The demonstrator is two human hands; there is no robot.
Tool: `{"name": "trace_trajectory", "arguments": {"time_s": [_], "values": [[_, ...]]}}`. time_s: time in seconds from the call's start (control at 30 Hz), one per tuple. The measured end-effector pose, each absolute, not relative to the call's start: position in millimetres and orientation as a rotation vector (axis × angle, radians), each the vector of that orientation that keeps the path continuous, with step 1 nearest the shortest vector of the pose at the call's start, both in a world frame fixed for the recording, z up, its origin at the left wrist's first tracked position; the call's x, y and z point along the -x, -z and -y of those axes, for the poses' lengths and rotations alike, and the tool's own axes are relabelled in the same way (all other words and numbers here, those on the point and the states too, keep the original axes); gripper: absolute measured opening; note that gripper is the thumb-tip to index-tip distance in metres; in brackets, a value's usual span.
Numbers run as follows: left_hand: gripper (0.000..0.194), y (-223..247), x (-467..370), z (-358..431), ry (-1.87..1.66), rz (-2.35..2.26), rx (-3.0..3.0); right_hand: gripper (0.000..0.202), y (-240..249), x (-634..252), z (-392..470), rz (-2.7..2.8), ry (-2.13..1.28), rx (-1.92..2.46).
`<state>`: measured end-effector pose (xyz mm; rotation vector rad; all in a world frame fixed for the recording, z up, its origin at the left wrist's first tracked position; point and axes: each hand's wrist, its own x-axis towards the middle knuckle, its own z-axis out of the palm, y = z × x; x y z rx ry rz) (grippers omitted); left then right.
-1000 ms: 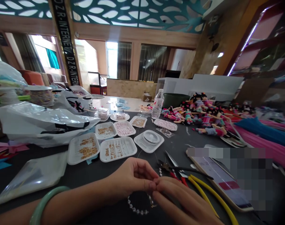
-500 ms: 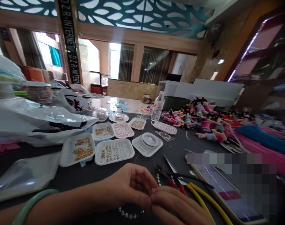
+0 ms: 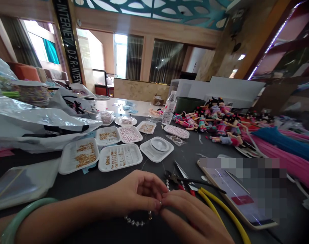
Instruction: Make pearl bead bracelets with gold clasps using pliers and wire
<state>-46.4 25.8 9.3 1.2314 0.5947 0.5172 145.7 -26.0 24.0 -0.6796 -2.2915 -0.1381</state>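
1. We see the left hand [image 3: 140,193] reaching in from the left, its thumb and forefinger brought together at the tips. Its grip is closed on a strand of clear beads [image 3: 136,223], with a small bright bit showing at the fingertips.
2. The right hand [image 3: 191,213] meets it there, fingers laid together and touching the left fingertips. Its thumb is hidden from us, so we cannot tell whether its grip is closed on the strand too.
3. We find the strand just under the left hand, curving in an open arc above the dark worktop [image 3: 192,149]; a gold-coloured piece sits near its right end.
4. A green bangle [image 3: 28,208] circles the left forearm.
5. Just beyond the right hand we see silver blades [image 3: 181,170] and a pair of yellow handles [image 3: 232,212], partly covered by that hand. A phone [image 3: 233,189] lies to their right, its screen lit.
6. Past the left hand we have white trays: one with gold-coloured pieces [image 3: 68,159], a ribbed one with small pieces in rows [image 3: 134,156], and one bearing a round white disc [image 3: 159,144].
7. Farther back, a clear bottle [image 3: 169,107] stands upright beside a heap of dolls [image 3: 217,118].
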Motion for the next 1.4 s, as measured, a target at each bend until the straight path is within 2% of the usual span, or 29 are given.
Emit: {"name": "trace_trajectory", "arguments": {"time_s": [0.17, 0.43, 1.0, 1.4], "values": [[0.024, -6.2, 46.3, -26.2, -0.533, -0.568, -1.212, 0.031, -17.8, -149.2, 25.3, 2.353, 0.191, 0.710], [0.018, -2.6, 46.6, -28.7, -0.568, -0.548, -1.181, 0.016, -7.8, -149.5, 21.8, 2.301, 0.069, 0.701], [0.017, -4.0, 44.6, -26.3, -0.702, -0.605, -1.084, 0.022, -7.9, -152.4, 18.2, 2.193, 0.034, 0.911], [0.013, -2.8, 44.5, -25.8, -0.721, -0.610, -1.127, 0.016, -6.6, -141.5, 18.7, 2.144, -0.046, 0.933]]}}
